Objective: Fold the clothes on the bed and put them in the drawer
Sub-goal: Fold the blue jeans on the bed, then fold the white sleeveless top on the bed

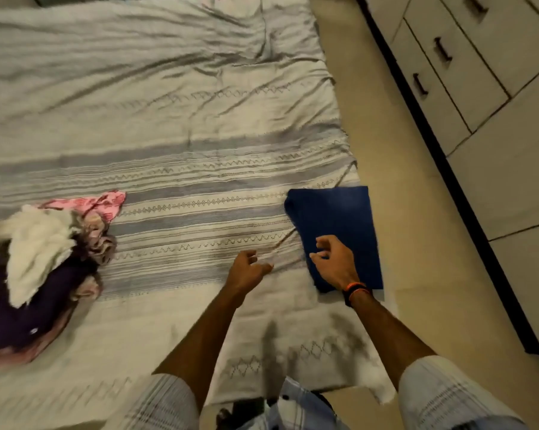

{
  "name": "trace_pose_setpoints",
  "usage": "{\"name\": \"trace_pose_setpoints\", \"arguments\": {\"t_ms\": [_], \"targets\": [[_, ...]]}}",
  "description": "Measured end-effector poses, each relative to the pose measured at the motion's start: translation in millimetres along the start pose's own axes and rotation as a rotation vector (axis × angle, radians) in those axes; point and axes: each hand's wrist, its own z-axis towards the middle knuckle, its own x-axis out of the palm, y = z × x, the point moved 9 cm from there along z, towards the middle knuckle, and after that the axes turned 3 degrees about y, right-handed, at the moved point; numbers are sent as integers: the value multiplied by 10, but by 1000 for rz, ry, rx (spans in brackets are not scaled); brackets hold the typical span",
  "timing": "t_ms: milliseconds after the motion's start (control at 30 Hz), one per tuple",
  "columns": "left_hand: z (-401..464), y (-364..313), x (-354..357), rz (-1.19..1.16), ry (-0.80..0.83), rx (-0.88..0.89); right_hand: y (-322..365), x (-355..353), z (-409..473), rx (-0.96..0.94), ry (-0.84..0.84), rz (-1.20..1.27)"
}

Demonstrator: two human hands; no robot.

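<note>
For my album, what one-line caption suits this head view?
Both hands hover by a folded blue garment at the bed's edge, unfolded clothes piled left, drawers closed.

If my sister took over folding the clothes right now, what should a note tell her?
Hands: the left hand hangs loosely curled over the bedsheet, holding nothing. The right hand is over the blue garment, fingers loosely curled; whether it touches the cloth is unclear.
Things: the blue garment lies folded at the bed's right edge. The unfolded pile, white, pink and purple, sits at the left edge. The drawers to the right are all closed.
Done: the blue one is folded.
Left: put it in a drawer, then fold and stow the pile.
</note>
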Motion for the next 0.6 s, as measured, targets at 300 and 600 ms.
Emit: {"name": "trace_pose_setpoints", "arguments": {"t_ms": [300, 600], "targets": [[-1057, 883, -1742, -154, -190, 103, 1105, 1359, -1105, -187, 90, -28], [-1702, 1950, -3252, -310, -384, 46, 1972, 2899, -1725, -336, 275, -114]]}}
